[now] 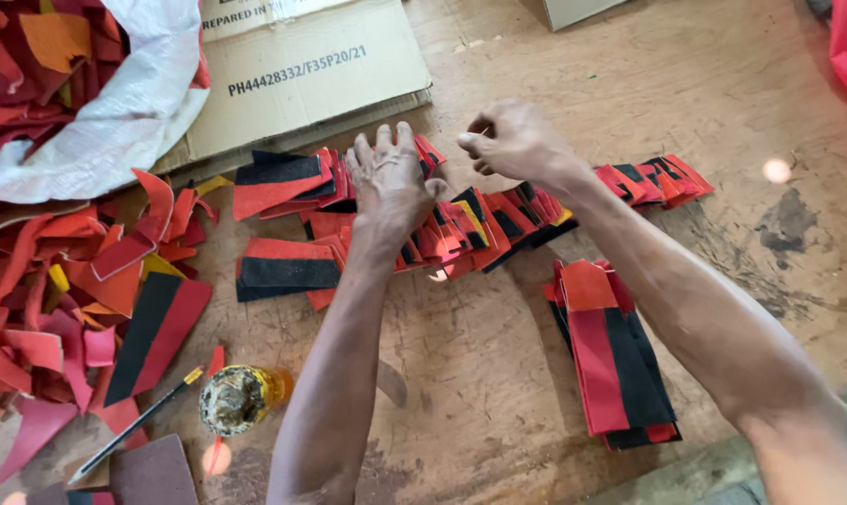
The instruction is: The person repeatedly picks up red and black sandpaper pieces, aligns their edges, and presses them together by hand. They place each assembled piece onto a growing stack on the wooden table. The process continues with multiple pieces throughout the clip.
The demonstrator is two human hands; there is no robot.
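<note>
Two bare hands work over a long overlapping row of red-and-black pieces that runs across the worn wooden bench. I see my left hand laid palm-down on the middle of that row, fingers held straight and close together, pressing on the pieces beneath. My right hand hovers just above the row a little to the right, curled loosely with thumb and forefinger brought near each other; I cannot tell whether anything is pinched between them. Nearer to me, right of centre, a neat stack of red and black strips lies flat, apart from the row and below my right forearm. Left of the row, two larger flat pieces with a black band sit side by side at the row's end. Farther left is a loose heap of red, pink and orange scraps, and above it a white sack holding more scraps. A flattened cardboard box lies beyond the row, partly under the sack. Close to my left forearm stands a small round tin with a dirty crusted top, and a thin stick-like tool lies slanted beside it.
</note>
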